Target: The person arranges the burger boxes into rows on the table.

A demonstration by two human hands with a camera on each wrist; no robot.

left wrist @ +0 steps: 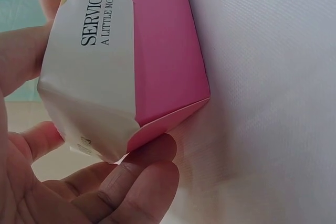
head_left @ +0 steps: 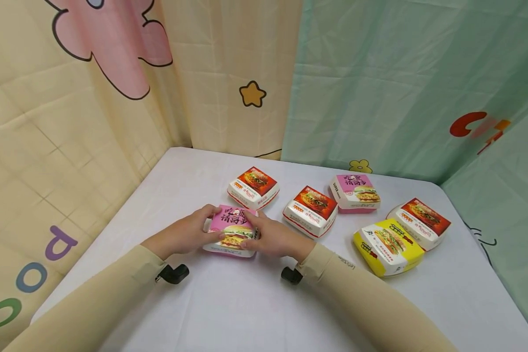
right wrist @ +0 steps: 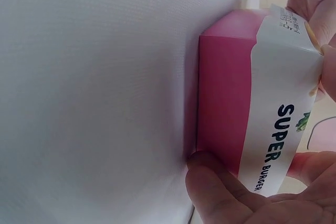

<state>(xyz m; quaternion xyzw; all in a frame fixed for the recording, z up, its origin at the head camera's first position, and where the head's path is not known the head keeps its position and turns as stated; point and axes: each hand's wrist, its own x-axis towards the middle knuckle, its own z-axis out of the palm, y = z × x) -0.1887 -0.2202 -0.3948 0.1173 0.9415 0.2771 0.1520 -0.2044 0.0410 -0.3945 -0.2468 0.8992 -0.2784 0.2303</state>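
Observation:
A pink and white burger box (head_left: 231,224) with a burger picture on its lid lies on the white-covered table in the head view. My left hand (head_left: 189,234) grips its left side, thumb on the lid. From the opposite side my right hand (head_left: 276,235) holds it, its thumb also over the lid. In the left wrist view, fingers (left wrist: 152,182) curl round a corner of the box near its pink base. The right wrist view shows the wall lettered SUPER BURGER, with fingertips (right wrist: 212,179) low against the pink base, close to the cloth.
Two red-topped burger boxes, one farther back (head_left: 253,188) and one right of my hands (head_left: 311,211), stand nearby. Behind them sits another pink box (head_left: 355,193). At the right, a yellow box (head_left: 388,246) and a red-topped box (head_left: 420,222) share a plate. Curtains (head_left: 242,49) border the table (head_left: 246,313).

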